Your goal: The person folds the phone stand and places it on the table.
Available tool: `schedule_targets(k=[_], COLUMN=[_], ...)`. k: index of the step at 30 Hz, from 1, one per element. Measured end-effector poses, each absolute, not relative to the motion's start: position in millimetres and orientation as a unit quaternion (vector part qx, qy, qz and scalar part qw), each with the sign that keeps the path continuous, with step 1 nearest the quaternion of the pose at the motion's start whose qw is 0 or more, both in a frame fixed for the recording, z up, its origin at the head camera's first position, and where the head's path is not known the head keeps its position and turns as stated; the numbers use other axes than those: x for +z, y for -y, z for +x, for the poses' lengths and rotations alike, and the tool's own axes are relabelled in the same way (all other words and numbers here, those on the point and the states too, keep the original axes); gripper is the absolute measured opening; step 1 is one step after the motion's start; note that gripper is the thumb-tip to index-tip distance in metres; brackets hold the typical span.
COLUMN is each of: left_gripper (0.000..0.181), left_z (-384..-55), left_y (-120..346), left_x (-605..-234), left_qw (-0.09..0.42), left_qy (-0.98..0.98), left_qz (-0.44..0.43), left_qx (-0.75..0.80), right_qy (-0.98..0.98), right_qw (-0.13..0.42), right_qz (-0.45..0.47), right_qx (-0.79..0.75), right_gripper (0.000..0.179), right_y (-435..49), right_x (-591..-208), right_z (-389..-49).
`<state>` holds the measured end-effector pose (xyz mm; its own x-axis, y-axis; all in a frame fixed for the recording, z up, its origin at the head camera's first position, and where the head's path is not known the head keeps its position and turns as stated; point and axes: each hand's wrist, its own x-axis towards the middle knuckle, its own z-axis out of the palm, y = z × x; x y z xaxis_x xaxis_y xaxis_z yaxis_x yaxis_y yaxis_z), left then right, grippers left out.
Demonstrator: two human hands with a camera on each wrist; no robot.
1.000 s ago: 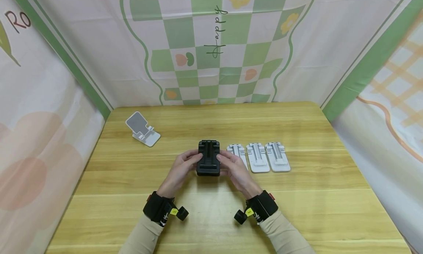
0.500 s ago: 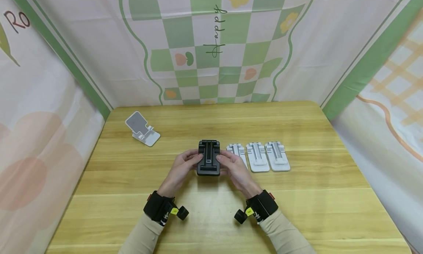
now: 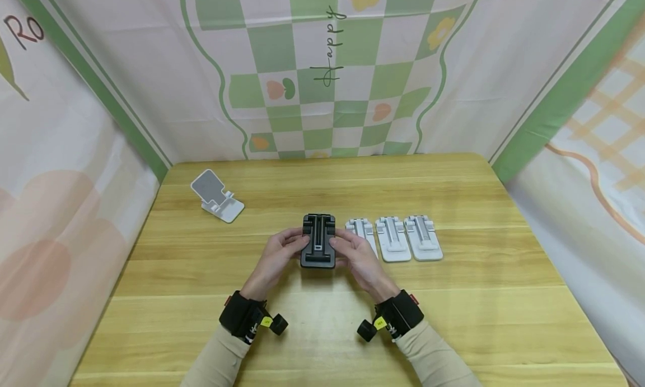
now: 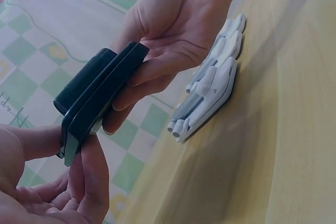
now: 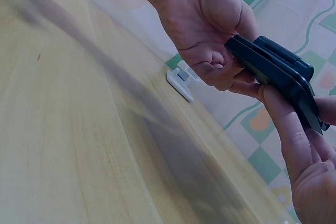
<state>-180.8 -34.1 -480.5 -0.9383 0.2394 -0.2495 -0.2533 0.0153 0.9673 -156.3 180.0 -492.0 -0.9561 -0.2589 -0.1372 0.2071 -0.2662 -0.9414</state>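
Observation:
A folded black phone stand [image 3: 318,242] is held up off the table between both hands. My left hand [image 3: 274,259] pinches its left edge, thumb on the upper face and fingers beneath. On the opposite edge, my right hand [image 3: 361,262] grips the same way. Both wrist views show the black stand [image 4: 102,90] side-on, with fingertips of both hands under it. Just right of the right hand lie three folded white phone stands [image 3: 393,239] in a row; that hand partly covers the nearest one.
An unfolded white phone stand [image 3: 218,197] with a grey pad stands at the back left of the wooden table [image 3: 201,275]. Patterned cloth [image 3: 312,51] hangs behind the table and along both sides.
The black stand has tilted slightly in my hands, so its upper face and central slot show more clearly. Both hands keep their grip in nearly the same place.

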Motion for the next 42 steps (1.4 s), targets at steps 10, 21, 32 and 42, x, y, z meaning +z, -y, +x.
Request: schedule_targets(k=[10,21,32,42], left_gripper=[0.046,0.041,0.041,0.042], left_z=[-177,-175,-181,-188], left_y=[33,31,51,87], left_x=[-478,-476,-468,-465], left_qw=[0.159,0.159,0.134,0.084], left_qy=[-0.696,-0.687,-0.693,-0.737], left_qz=[-0.013,0.007,0.021,0.013], left_qx=[0.700,0.709,0.708,0.670], right_qy=[-0.610,-0.689,-0.710,-0.711], right_qw=[0.137,0.076,0.021,-0.033], right_qz=[0.027,0.068,0.088,0.138], right_qx=[-0.780,-0.718,-0.698,-0.689], right_gripper=[0.048,0.041,0.045,0.042], right_y=[-176,-181,-226,-293], right_x=[-492,-488,-485,-485], right_z=[-157,-158,-157,-153])
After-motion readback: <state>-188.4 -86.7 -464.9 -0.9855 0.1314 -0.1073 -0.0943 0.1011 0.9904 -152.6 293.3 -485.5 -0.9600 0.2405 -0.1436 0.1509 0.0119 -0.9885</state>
